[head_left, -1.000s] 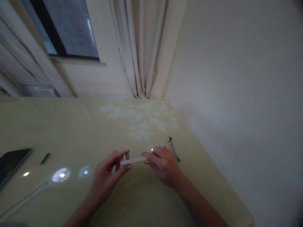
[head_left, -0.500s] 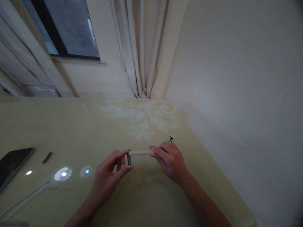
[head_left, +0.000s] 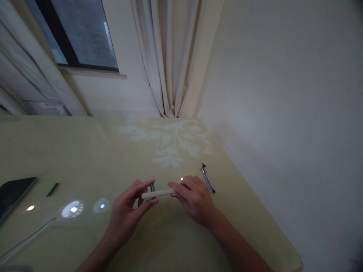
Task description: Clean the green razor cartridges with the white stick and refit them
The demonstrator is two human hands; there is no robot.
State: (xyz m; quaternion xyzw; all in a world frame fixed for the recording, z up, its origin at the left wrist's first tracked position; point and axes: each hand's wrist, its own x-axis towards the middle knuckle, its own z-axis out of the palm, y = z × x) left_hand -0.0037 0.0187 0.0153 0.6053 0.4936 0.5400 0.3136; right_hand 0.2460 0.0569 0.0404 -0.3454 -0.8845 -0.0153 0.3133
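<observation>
Two hands pinch things above the tabletop (head_left: 170,245): the left hand (head_left: 124,211) grips a small green-and-dark cartridge (head_left: 152,186) by its ends between thumb and forefinger, and the right hand (head_left: 195,196) holds a pale stick (head_left: 159,193) by its right end. The cartridge sits behind the stick, near its left end and partly covered; whether they touch cannot be told. Beyond the stick, to its right, lies a slim razor handle (head_left: 209,181). Well left of the stick are a dark green bar (head_left: 52,189), a white cable (head_left: 31,238) and, farther out, a dark flat slab (head_left: 17,192).
</observation>
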